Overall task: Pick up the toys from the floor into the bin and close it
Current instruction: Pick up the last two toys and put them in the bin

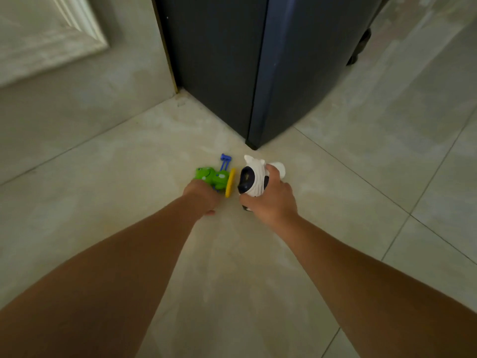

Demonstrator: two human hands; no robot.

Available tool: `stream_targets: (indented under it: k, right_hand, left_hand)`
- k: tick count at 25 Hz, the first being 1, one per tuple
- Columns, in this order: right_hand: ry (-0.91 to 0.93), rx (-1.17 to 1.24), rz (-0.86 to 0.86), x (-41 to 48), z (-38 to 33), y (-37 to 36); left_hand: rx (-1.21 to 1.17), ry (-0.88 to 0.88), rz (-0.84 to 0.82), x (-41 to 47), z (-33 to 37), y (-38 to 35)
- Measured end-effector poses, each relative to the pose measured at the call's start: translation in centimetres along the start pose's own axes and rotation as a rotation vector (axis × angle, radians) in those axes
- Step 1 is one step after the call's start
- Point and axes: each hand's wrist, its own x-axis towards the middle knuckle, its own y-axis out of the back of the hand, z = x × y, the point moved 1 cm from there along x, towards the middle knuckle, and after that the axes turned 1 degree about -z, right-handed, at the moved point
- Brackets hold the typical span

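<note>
Right hand (pixel 271 200) clamps white-navy animal toy (pixel 254 177); left hand (pixel 201 198) on green frog toy (pixel 210 177) (grip unclear); yellow disc (pixel 230 182) may drop w/ hasty lift.

Two bare hands, one left hand (pixel 202 198) and one right hand (pixel 271 202), with two bare forearms, are out over the tiled floor (pixel 258 267), one toy at each hand. Two animal toys can be counted: one green frog (pixel 210 178) and one white-and-navy figure (pixel 254 179). Also counted are one yellow disc (pixel 230 182) and one blue pronged piece (pixel 225 161). Whether these two are toys of their own or parts of the frog cannot be told, so the tally stands at two to four. Beyond them are one dark cabinet (pixel 232 60) and one white moulded panel (pixel 51 34).
</note>
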Motion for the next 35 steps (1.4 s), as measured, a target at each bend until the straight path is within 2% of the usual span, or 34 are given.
stream_targets:
  k: [2,3,8,12,19,25,31,35]
  right_hand:
    - [-0.059,0.129,0.002,-2.1,-0.4,0.2]
    - [-0.084,0.196,0.004,-3.2,-0.7,0.4]
    - [-0.030,0.463,-0.067,-9.7,-5.6,2.9]
    - [0.057,0.593,-0.226,-16.8,-11.4,4.7]
    - [0.190,0.564,-0.455,-29.9,-20.1,2.7]
    - [0.179,0.579,-0.629,-36.8,-23.1,-1.3]
    - [0.216,0.375,-0.638,-37.8,-24.2,-5.5]
    - [0.385,0.105,-0.640,-38.3,-26.1,-10.2]
  left_hand:
    - [-0.339,0.117,-0.130,-3.1,-0.1,1.1]
    - [-0.409,0.128,-0.155,-4.8,-0.4,1.9]
    - [-0.527,0.065,-0.094,-15.1,-3.0,7.6]
    - [-0.703,-0.016,-0.055,-25.2,-7.4,11.1]
    - [-0.891,-0.062,0.165,-39.5,-18.3,15.4]
    - [-0.949,-0.001,0.368,-46.6,-27.3,18.1]
    - [-1.012,0.104,0.504,-47.3,-33.0,17.6]
    - [-1.008,0.066,0.602,-47.3,-34.3,18.8]
